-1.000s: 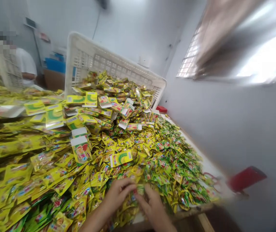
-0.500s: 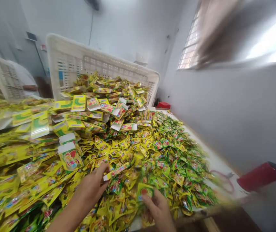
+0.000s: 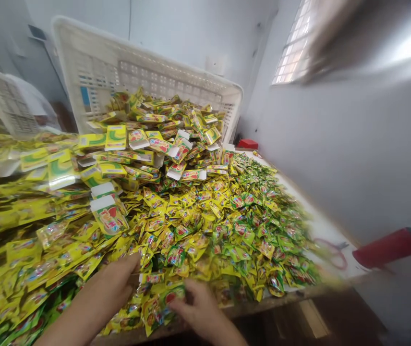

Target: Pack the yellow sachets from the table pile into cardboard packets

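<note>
My left hand (image 3: 121,276) is closed on a small yellow carton (image 3: 152,278), whose narrow side and white end show beyond my fingers. Just right of and below it, my right hand (image 3: 198,302) pinches a green and yellow sachet (image 3: 171,297) between thumb and fingers. Another yellow sachet (image 3: 151,315) shows just left of it; whether my right hand holds that one too, I cannot tell. Around both hands spreads a deep heap of yellow and green sachets (image 3: 191,240). An upright carton with a white flap (image 3: 109,216) rests on the heap beyond my left hand.
A white plastic crate (image 3: 148,57) lies tipped toward me, spilling many small cartons (image 3: 155,144). Another crate (image 3: 6,103) and part of a person in white (image 3: 34,98) are at the far left. Pink-handled scissors (image 3: 331,252) and a red object (image 3: 392,247) are at the right edge.
Both hands have come nearer to me and leftward, carrying the carton and the sachet closer together. The view has tilted down slightly.
</note>
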Motion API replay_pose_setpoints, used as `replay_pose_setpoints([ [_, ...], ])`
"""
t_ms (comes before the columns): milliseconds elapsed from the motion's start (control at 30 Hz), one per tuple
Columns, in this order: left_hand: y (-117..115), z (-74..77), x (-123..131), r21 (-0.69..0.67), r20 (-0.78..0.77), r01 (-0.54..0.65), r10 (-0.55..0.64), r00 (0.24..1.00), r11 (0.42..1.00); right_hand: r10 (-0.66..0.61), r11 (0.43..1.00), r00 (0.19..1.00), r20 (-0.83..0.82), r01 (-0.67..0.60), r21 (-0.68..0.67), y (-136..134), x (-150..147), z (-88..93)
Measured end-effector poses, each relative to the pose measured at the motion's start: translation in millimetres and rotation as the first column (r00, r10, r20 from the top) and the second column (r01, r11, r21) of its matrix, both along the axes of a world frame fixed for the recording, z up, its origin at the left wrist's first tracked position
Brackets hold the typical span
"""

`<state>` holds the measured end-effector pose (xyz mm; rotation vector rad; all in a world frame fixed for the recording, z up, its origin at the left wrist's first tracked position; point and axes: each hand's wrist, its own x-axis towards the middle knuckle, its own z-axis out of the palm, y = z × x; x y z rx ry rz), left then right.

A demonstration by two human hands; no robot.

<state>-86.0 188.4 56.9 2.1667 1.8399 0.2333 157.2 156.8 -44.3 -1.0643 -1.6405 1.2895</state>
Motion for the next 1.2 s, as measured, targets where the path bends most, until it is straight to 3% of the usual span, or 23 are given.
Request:
replay_pose_setpoints([
  [100, 6.6, 2.3, -2.0, 0.045, 0.201, -0.077, 0.066, 0.977, 0.996, -0.092, 0.977, 0.985, 0.147, 0.061, 0.204, 12.6, -10.7, -1.9],
  [200, 3.7, -3.7, 2.6, 0.004, 0.522, -0.215, 0.181, 0.833, 0.977, -0.151, 0.974, 0.977, 0.153, 0.120, 0.192, 35.9, -4.4, -7.0],
  [333, -17.1, -42.8, 27.2, -0.073, 0.826, -0.176, 0.159, 0.541, 0.982, -0.120, 0.988, 0.982, 0.146, 0.105, 0.110, 51.2, 16.9, 5.9],
  [400, -26.2, -69.6, 45.3, -0.100, 0.863, -0.113, 0.143, 0.485, 0.989, -0.159, 0.986, 0.983, 0.092, 0.154, 0.058, 46.6, 27.4, 27.2],
  [500, -30.4, -98.6, 69.7, -0.112, 0.870, -0.061, 0.128, 0.477, 0.992, -0.317, 0.942, 0.948, 0.011, 0.314, 0.122, 31.2, 33.9, 62.4],
  [567, -28.7, -104.6, 79.3, -0.102, 0.874, -0.045, 0.111, 0.474, 0.994, -0.301, 0.918, 0.953, 0.024, 0.283, 0.277, 22.2, 30.7, 74.8],
  [633, -26.4, -102.0, 82.6, -0.093, 0.871, -0.031, 0.096, 0.482, 0.995, -0.188, 0.904, 0.975, 0.116, 0.125, 0.409, 18.0, 25.2, 74.1],
  [733, -25.5, -94.8, 81.4, -0.102, 0.861, -0.034, 0.105, 0.497, 0.994, -0.132, 0.889, 0.947, 0.293, -0.018, 0.457, 18.8, 19.8, 60.2],
  [833, -27.8, -96.6, 81.3, -0.125, 0.872, -0.034, 0.126, 0.473, 0.992, -0.178, 0.905, 0.859, 0.481, -0.049, 0.423, 21.7, 19.0, 53.9],
  [933, -30.4, -106.2, 83.4, -0.117, 0.885, -0.024, 0.115, 0.452, 0.993, -0.156, 0.898, 0.743, 0.651, -0.168, 0.407, 21.5, 19.8, 65.6],
  [1000, -31.6, -111.6, 83.1, -0.121, 0.887, -0.010, 0.113, 0.448, 0.993, -0.104, 0.876, 0.713, 0.694, -0.264, 0.403, 20.1, 20.0, 77.0],
  [1067, -32.7, -113.9, 80.4, -0.139, 0.896, 0.024, 0.116, 0.428, 0.990, -0.068, 0.865, 0.731, 0.679, -0.296, 0.405, 20.0, 19.2, 83.5],
  [1200, -35.1, -112.1, 71.2, -0.171, 0.918, 0.093, 0.124, 0.377, 0.981, -0.092, 0.875, 0.799, 0.594, -0.220, 0.432, 27.8, 11.6, 71.7],
])
